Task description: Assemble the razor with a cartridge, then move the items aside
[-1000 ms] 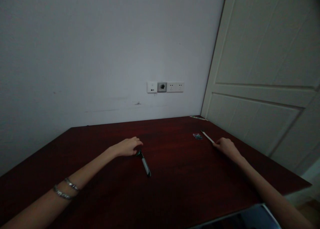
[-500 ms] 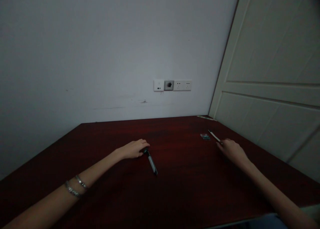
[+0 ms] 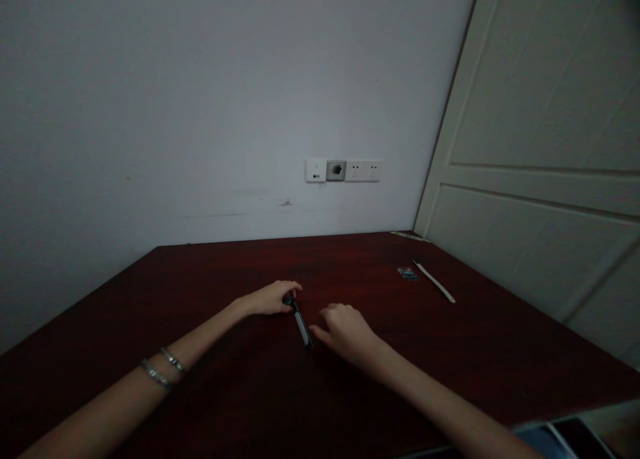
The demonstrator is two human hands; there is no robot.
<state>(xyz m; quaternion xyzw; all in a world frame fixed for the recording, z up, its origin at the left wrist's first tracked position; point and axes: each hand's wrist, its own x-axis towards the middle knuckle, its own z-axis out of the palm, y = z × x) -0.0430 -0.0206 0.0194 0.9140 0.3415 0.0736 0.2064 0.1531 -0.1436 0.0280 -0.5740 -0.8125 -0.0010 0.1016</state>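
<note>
A slim tool [image 3: 303, 329] with a grey handle and a dark round head lies slanted on the dark red table; it resembles a razor, but its kind is not certain. My left hand [image 3: 273, 297] has its thumb and fingers closed around the head end. Just right of the handle is my right hand [image 3: 349, 331], thumb and fingers apart, with nothing in it and not visibly touching the tool. A long, narrow pale strip [image 3: 435, 282] with a dark tip rests farther right. Beside it lies a small clear packet [image 3: 408, 274] with dark contents.
Another thin pale strip [image 3: 410, 236] lies at the table's far right corner. Sockets [image 3: 363, 171] sit on the wall behind the table [image 3: 225, 265]. A white panelled door [image 3: 530, 245] borders the right side. A dark flat object [image 3: 583, 439] shows below the front edge.
My right hand has let go of the long pale strip and moved left to beside the tool's handle. My left hand stays at the tool's head.
</note>
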